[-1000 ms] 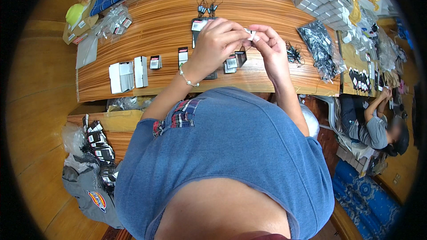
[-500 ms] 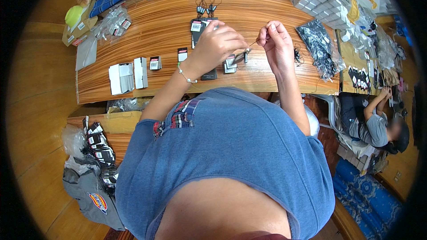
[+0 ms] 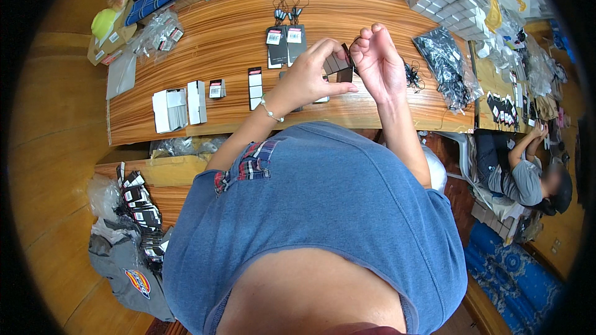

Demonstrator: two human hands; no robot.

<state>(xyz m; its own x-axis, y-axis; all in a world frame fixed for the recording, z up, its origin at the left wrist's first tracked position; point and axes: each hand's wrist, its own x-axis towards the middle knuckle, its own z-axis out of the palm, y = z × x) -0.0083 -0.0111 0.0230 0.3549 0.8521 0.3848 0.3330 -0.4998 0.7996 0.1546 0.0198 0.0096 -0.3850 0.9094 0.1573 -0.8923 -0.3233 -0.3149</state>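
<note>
In my left hand (image 3: 303, 82), dark hang tags (image 3: 336, 65) are held up off the table between fingers and thumb. My right hand (image 3: 380, 65) has its palm turned up and its fingers curled in, pinching a thin dark cord at the edge of these tags; most of the cord is hidden. Beyond my left hand lie black hang tags with white labels (image 3: 295, 37), their cords stretched toward the far edge. A long black-and-white tag (image 3: 255, 89) lies left of my wrist. Other tags lie partly covered beneath my left hand.
White stacks of cards (image 3: 169, 111) and a small tag pile (image 3: 216, 89) stand at the left. Right of my right hand are loose black cords (image 3: 412, 75) and a plastic bag of dark items (image 3: 442, 56). White boxes (image 3: 444, 3) stand far right. Another person (image 3: 520, 180) sits at right.
The held tags have come up next to my right fingers, and my left hand has turned to grip them. My right hand has tilted palm-up. The long tag at left is more exposed.
</note>
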